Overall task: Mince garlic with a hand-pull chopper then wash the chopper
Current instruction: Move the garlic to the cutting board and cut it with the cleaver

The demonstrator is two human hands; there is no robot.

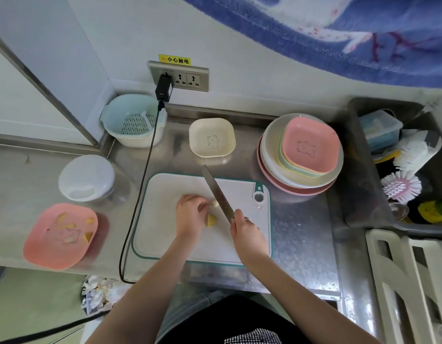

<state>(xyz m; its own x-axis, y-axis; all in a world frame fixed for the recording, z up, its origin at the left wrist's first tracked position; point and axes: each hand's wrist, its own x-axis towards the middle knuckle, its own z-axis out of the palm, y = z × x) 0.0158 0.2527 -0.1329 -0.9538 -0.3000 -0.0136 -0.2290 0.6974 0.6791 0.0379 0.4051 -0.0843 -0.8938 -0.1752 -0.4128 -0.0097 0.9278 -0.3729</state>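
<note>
Pink dish at far left holds yellowish pieces. Behind it, the white chopper stands on the steel counter, lid on, well apart from both hands. Cutting board centre. Left hand pinches a garlic clove against the board; a yellow piece lies just beside it. Right hand grasps the knife handle, blade touching the clove. Stacked plates right.
</note>
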